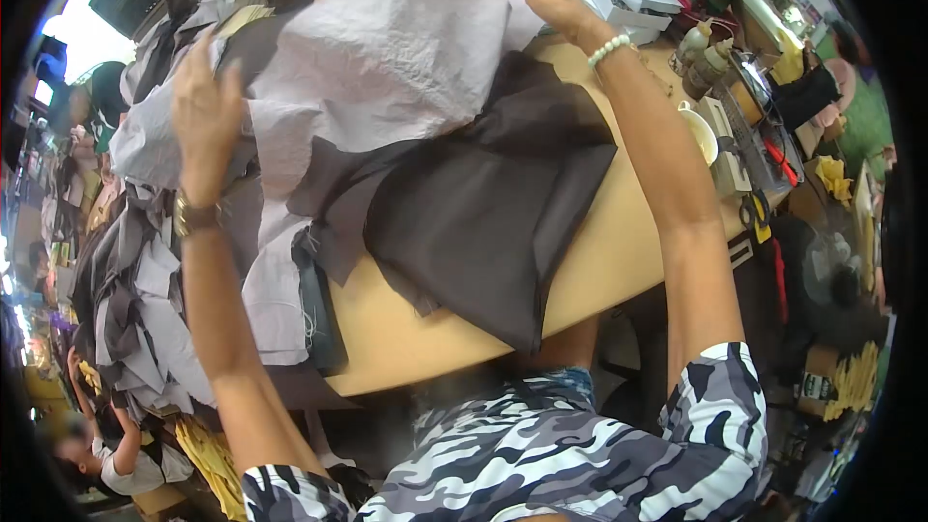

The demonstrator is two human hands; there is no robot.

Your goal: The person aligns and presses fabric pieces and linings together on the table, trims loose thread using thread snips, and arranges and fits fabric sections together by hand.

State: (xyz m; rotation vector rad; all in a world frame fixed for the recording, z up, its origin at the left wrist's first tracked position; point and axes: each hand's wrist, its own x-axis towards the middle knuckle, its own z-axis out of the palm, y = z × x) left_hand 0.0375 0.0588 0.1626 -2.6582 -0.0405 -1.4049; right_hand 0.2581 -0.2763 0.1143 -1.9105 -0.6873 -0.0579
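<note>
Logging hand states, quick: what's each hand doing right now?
Left hand: open, blurred, no grip visible.
Right hand: open, beside the pale cloth; contact unclear.

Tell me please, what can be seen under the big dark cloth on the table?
The big dark cloth lies over the table, whose yellowish top shows beside it. Anything else beneath the cloth's middle is covered, so I cannot tell.

Dark brown cloth [474, 222]; pale grey cloth [396, 48]; black-white-grey camouflage shirt [512, 454]; tan table [614, 242].
</note>
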